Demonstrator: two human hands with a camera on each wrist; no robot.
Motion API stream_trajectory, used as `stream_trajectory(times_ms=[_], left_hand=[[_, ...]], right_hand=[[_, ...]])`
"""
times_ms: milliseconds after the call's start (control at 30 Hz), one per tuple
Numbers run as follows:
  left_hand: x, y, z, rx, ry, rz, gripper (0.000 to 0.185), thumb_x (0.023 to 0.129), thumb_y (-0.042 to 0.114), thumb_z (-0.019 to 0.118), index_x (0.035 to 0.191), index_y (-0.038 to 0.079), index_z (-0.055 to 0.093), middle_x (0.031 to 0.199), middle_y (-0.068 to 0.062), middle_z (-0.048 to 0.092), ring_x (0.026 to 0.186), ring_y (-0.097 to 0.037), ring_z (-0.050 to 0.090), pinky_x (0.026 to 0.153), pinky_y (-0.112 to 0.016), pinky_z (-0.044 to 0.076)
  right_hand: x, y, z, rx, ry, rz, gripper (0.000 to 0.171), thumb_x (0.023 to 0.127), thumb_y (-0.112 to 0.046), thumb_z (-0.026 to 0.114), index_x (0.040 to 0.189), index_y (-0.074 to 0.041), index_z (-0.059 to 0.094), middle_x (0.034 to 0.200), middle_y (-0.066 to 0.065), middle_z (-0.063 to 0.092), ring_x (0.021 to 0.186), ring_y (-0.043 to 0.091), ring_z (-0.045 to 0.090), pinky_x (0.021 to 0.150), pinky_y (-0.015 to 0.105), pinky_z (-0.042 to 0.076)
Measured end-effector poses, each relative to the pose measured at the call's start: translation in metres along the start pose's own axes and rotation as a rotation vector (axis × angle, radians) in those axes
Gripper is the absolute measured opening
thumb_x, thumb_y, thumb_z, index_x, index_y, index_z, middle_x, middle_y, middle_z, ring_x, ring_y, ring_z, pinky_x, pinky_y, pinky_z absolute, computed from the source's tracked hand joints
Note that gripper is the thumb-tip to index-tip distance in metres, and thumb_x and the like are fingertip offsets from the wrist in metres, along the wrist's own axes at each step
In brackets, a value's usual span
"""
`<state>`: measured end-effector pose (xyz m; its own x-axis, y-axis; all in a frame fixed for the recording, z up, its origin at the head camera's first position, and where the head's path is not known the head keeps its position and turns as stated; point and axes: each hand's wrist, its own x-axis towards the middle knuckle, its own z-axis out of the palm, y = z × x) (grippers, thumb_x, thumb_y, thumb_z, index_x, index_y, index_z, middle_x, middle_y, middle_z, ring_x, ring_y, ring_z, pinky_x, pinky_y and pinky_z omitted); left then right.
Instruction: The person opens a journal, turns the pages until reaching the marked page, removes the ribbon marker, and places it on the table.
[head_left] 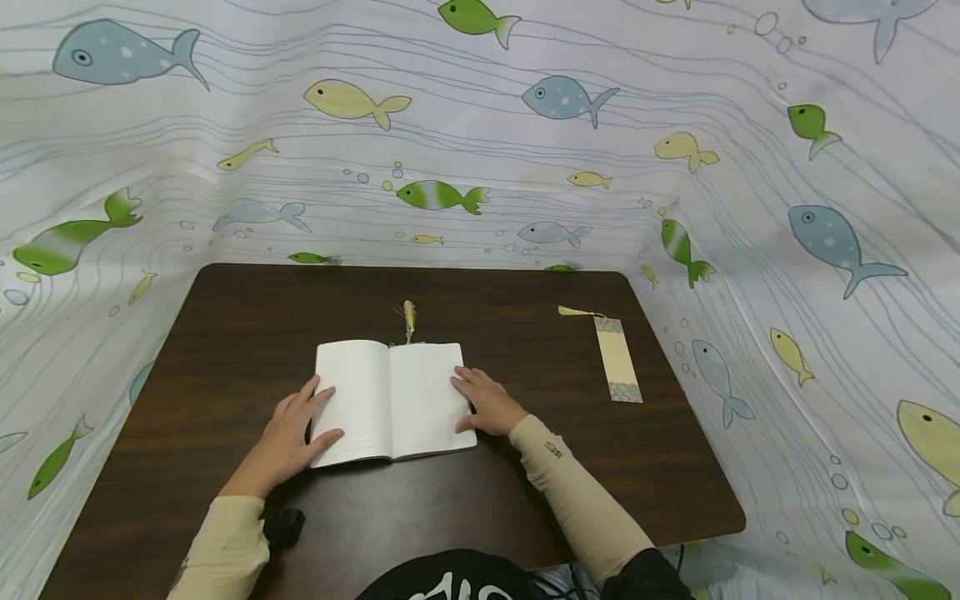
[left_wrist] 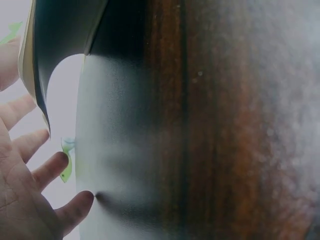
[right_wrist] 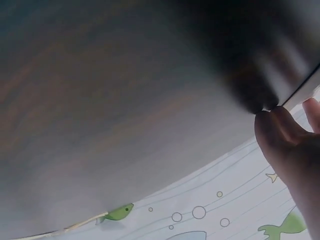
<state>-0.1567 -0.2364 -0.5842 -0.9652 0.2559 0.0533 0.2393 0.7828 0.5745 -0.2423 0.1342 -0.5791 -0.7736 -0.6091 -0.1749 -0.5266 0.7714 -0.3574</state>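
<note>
**Notebook [head_left: 420, 404] steadied from both sides**

The notebook lies spread on the table [head_left: 517, 500], faintly lined pages [head_left: 352, 396] up. The left hand [head_left: 287, 431] rests on its left edge, fingers fanned; the right hand [head_left: 489, 403] touches its right edge, fingers relaxed. Neither grips; probably this keeps the pages flat. A tassel [head_left: 409, 318] shows beyond the far edge; a bookmark [head_left: 618, 360] lies apart, far right.

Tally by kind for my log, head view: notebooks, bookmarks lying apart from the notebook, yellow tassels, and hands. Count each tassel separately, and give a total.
Notebook, open: 1
Bookmark, apart from the notebook: 1
Yellow tassels: 2 (tassel above the notebook; tassel on the bookmark)
Hands: 2 (left hand; right hand)
Total: 6
</note>
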Motion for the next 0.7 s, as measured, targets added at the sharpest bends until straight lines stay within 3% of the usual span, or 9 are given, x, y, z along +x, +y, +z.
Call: stream_trajectory(times_ms=[200, 333, 500, 600, 700], left_hand=[[-0.001, 0.001, -0.001, -0.005, 0.007, -0.004, 0.076, 0.097, 0.046, 0.067, 0.155, 0.006, 0.039, 0.165, -0.024, 0.018, 0.14, -0.054, 0.023, 0.098, -0.08, 0.029], [-0.001, 0.003, -0.002, -0.005, 0.006, -0.003, 0.075, 0.097, 0.045, 0.067, 0.154, 0.005, 0.04, 0.165, -0.025, 0.019, 0.14, -0.054, 0.023, 0.098, -0.08, 0.029], [-0.001, 0.003, -0.002, -0.003, 0.007, -0.001, 0.075, 0.097, 0.045, 0.068, 0.154, 0.005, 0.04, 0.165, -0.025, 0.019, 0.139, -0.054, 0.024, 0.098, -0.079, 0.03], [-0.001, 0.003, -0.002, 0.001, 0.007, 0.0, 0.075, 0.097, 0.045, 0.067, 0.155, 0.005, 0.04, 0.165, -0.024, 0.019, 0.139, -0.054, 0.024, 0.098, -0.08, 0.03], [0.0, 0.002, -0.002, 0.0, 0.005, 0.0, 0.075, 0.097, 0.046, 0.067, 0.155, 0.006, 0.039, 0.165, -0.024, 0.018, 0.14, -0.054, 0.024, 0.098, -0.08, 0.03]], right_hand=[[0.002, -0.008, -0.001, -0.004, 0.105, 0.006, 0.075, 0.088, -0.042, 0.076, 0.15, -0.008, 0.05, 0.161, 0.011, 0.036, 0.148, 0.032, 0.033, 0.112, 0.055, 0.036], [0.005, -0.01, 0.0, 0.022, 0.211, 0.0, 0.076, 0.084, -0.04, 0.08, 0.149, -0.009, 0.052, 0.159, 0.016, 0.034, 0.146, 0.036, 0.034, 0.111, 0.055, 0.038], [0.007, -0.01, -0.001, 0.132, 0.295, -0.049, 0.104, 0.079, -0.032, 0.087, 0.16, -0.006, 0.026, 0.159, 0.021, 0.026, 0.143, 0.04, 0.031, 0.112, 0.052, 0.037], [0.007, -0.01, -0.004, 0.271, 0.265, -0.077, 0.118, 0.08, -0.024, 0.088, 0.162, -0.003, 0.006, 0.162, 0.02, 0.025, 0.147, 0.038, 0.027, 0.116, 0.05, 0.033], [0.006, -0.013, -0.01, 0.465, 0.185, -0.098, 0.12, 0.085, -0.016, 0.084, 0.162, -0.005, -0.006, 0.164, 0.019, 0.027, 0.148, 0.035, 0.033, 0.116, 0.046, 0.035]])
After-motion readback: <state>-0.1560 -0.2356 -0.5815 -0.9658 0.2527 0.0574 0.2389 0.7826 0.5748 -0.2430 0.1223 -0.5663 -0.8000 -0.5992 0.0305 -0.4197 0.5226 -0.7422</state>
